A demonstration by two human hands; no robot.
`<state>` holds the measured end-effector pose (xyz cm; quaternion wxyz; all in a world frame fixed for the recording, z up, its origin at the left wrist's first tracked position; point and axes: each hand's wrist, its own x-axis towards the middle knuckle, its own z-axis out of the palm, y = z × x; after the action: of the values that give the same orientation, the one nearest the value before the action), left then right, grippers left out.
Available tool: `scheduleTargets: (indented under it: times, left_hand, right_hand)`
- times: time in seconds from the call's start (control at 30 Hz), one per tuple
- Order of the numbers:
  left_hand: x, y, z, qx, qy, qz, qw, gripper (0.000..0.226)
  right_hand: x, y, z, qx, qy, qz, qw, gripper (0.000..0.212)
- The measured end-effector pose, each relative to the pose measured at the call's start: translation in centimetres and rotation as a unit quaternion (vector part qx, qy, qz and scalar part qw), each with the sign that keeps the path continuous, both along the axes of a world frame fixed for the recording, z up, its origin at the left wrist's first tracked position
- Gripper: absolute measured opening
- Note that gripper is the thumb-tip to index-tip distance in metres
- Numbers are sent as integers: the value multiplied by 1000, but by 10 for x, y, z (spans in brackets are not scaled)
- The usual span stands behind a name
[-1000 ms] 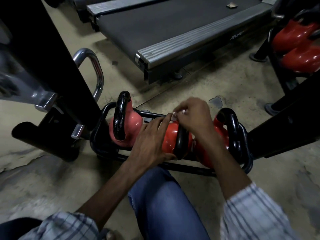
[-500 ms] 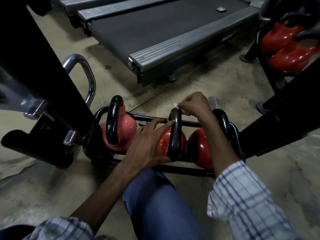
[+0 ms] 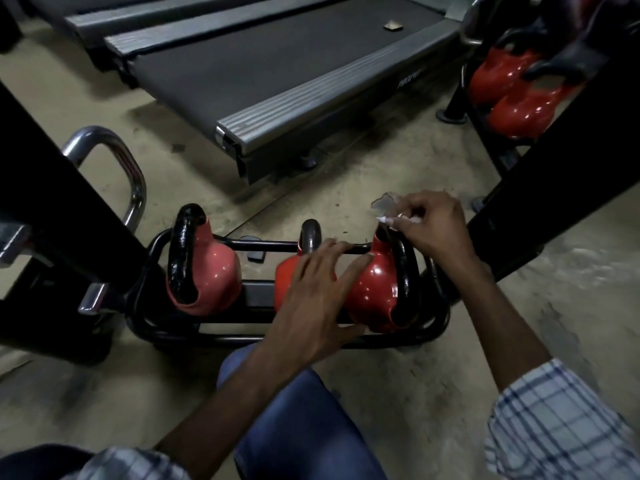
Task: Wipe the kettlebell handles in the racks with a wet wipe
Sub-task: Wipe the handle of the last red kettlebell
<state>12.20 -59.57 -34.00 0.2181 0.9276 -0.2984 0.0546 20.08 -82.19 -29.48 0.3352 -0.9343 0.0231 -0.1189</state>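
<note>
Three red kettlebells with black handles sit in a low black rack (image 3: pixel 162 327) on the floor. The left kettlebell (image 3: pixel 207 275) stands apart. My left hand (image 3: pixel 322 292) lies open, fingers spread, over the middle kettlebell (image 3: pixel 287 282) and against the right kettlebell (image 3: pixel 372 292). Only the top of the middle handle (image 3: pixel 310 233) shows above that hand. My right hand (image 3: pixel 433 223) pinches a small white wet wipe (image 3: pixel 398 220) at the top of the right kettlebell's handle (image 3: pixel 403 268).
A treadmill deck (image 3: pixel 277 71) lies ahead on the concrete floor. Black machine posts flank the rack, with a chrome bar (image 3: pixel 121 168) at the left. More red kettlebells (image 3: pixel 512 95) sit in another rack at the upper right. My knee in blue jeans (image 3: pixel 294 420) is below.
My right hand has moved with the wipe from the middle kettlebell's handle to the right one's. My left hand has slid right, off the middle handle and onto the bells.
</note>
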Motion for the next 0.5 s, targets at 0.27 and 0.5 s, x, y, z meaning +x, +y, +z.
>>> scheduleTargets:
  times: [0.27, 0.5]
  left_hand:
    - [-11, -54, -11, -11, -14, 25, 1000, 101]
    - [-6, -61, -11, -17, -14, 47, 999, 91]
  right_hand:
    - [-26, -22, 16, -71, 83, 140, 984, 16]
    - [52, -10, 17, -107, 176, 152, 967, 9]
